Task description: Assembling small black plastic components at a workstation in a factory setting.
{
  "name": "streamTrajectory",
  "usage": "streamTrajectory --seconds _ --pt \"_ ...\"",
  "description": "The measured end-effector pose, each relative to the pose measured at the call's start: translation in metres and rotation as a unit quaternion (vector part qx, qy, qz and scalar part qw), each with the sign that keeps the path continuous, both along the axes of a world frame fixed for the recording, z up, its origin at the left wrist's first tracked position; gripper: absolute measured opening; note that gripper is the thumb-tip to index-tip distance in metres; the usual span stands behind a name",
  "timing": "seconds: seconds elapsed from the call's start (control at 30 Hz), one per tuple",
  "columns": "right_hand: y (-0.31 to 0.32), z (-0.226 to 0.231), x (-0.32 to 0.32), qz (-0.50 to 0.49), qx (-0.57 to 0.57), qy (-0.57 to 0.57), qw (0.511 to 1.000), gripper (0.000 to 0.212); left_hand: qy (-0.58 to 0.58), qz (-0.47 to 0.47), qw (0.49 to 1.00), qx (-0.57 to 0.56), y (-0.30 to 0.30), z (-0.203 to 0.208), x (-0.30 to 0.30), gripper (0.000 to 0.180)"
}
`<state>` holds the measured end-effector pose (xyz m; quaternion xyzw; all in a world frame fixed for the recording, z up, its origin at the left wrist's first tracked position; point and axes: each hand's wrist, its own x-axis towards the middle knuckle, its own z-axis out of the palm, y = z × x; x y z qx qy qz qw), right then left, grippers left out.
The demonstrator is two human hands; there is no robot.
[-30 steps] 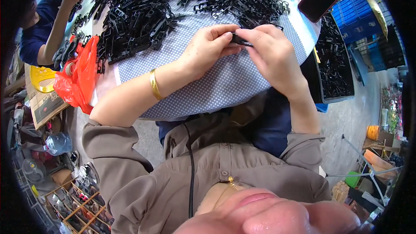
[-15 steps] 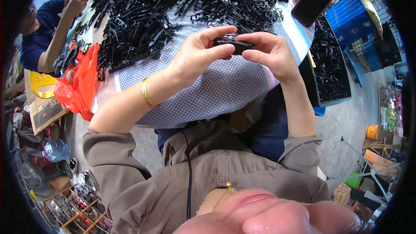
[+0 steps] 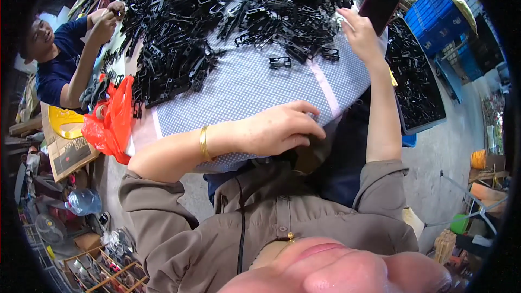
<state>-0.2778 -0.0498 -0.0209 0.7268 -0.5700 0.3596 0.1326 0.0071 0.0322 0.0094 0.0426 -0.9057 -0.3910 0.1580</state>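
Note:
My left hand [image 3: 287, 128] hovers over the near edge of the patterned cloth [image 3: 233, 92], its fingers loosely bent and apart, with nothing visible in them. At the right side of the pile, my right hand [image 3: 361, 35] reaches out with fingers spread, close to the outermost black parts and just short of the phone [image 3: 381, 2]. Whether its fingertips touch the pile I cannot tell. A large heap of black plastic clip-like parts [image 3: 179, 38] covers the far side of the table. One loose black part [image 3: 280, 62] lies on the cloth between my hands, and another [image 3: 330, 54] sits below my right fingers.
A dark crate [image 3: 415, 76] full of black parts stands right of the table, with blue crates [image 3: 438, 16] beyond. At the left, a red plastic bag [image 3: 115, 122] hangs by the table edge. A co-worker [image 3: 59, 70] handles a small dark piece there.
My hands held a black part together; they are now apart and it is out of them. My left hand has come down nearer my body; my right has moved up and right.

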Motion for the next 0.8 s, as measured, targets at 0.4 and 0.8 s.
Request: streamTrajectory --seconds 0.4,0.8 --pt "0.023 0.017 0.001 -0.042 0.119 -0.117 0.985 0.031 -0.057 0.498 0.823 -0.267 -0.173 0.011 0.021 0.033" --pt "0.05 0.026 -0.004 -0.057 0.149 -0.149 0.976 0.025 -0.022 0.524 0.85 -0.055 -0.181 0.022 0.024 0.043"
